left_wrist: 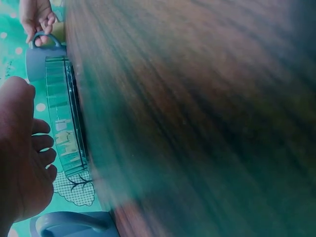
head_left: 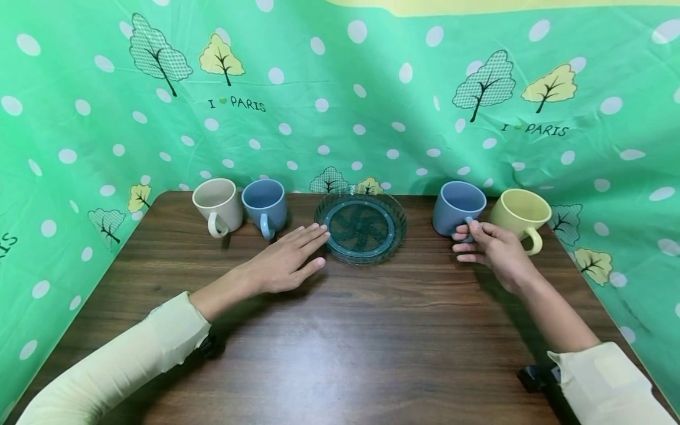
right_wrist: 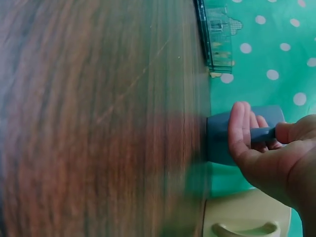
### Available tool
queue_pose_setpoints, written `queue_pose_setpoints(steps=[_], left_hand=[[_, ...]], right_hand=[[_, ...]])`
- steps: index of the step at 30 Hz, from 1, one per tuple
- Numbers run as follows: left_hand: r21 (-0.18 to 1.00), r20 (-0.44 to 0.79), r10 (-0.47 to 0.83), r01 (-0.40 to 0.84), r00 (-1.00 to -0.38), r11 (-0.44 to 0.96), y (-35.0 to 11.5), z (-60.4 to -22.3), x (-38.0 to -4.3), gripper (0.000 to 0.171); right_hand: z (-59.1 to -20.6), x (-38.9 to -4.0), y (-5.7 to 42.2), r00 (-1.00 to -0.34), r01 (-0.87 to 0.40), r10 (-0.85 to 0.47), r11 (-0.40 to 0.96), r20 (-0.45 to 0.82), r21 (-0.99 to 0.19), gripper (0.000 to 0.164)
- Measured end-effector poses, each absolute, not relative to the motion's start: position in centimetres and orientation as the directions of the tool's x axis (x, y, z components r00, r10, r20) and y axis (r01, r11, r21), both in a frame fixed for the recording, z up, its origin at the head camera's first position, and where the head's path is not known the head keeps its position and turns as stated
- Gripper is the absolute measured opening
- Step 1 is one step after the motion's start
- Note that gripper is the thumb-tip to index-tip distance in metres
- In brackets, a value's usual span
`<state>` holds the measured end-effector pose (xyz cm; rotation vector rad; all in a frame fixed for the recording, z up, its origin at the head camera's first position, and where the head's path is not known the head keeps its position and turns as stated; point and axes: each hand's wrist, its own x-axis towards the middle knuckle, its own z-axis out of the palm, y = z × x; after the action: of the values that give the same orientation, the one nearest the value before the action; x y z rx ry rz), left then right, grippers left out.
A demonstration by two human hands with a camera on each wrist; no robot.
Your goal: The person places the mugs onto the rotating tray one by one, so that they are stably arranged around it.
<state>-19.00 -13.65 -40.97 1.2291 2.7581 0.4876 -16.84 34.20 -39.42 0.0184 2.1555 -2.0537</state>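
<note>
My right hand (head_left: 499,251) pinches the handle of a blue mug (head_left: 451,212) standing on the right of the table; in the right wrist view the thumb and fingers (right_wrist: 239,126) are at that handle. My left hand (head_left: 287,257) reaches out with straight fingers, its fingertips at the left rim of a clear ribbed glass plate (head_left: 361,255). Whether they touch the rim, I cannot tell. A second blue mug (head_left: 268,203) stands just behind my left hand, with a white mug (head_left: 216,203) on its left. Right of the gripped mug is a yellow mug (head_left: 520,209), partly behind my right hand.
All the mugs and the plate form a row along the back of the dark wooden table (head_left: 361,336). A green dotted cloth (head_left: 340,88) with printed trees hangs behind and at both sides.
</note>
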Motion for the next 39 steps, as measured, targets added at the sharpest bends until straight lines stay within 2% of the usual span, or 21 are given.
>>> queue_pose_setpoints(steps=[6,14,25,31,39], left_hand=[[0.320,0.044,0.746,0.716,-0.665,0.620,-13.6,-41.0,-18.9,0.066],[0.312,0.037,0.744,0.715,-0.667,0.625,-13.6,-41.2,-18.8,0.066],[0.299,0.063,0.748,0.727,-0.661,0.618,-13.6,-41.5,-18.6,0.066],[0.303,0.055,0.749,0.725,-0.661,0.618,-13.3,-41.3,-18.7,0.066],[0.316,0.060,0.741,0.717,-0.668,0.621,-13.5,-41.4,-18.6,0.066]], right_hand=[[-39.3,-16.8,34.1,-0.984,0.149,-0.108,-0.078,-0.140,-0.986,0.029],[-39.6,-16.7,33.8,-0.991,0.123,-0.062,-0.092,-0.118,-0.988,0.026],[-39.7,-16.6,34.2,-0.995,0.091,-0.048,-0.214,-0.083,-0.973,0.028],[-39.2,-16.6,34.0,-0.998,0.046,-0.055,-0.220,-0.035,-0.974,0.028],[-38.6,-16.6,32.7,-0.996,0.003,-0.086,-0.160,0.011,-0.987,0.028]])
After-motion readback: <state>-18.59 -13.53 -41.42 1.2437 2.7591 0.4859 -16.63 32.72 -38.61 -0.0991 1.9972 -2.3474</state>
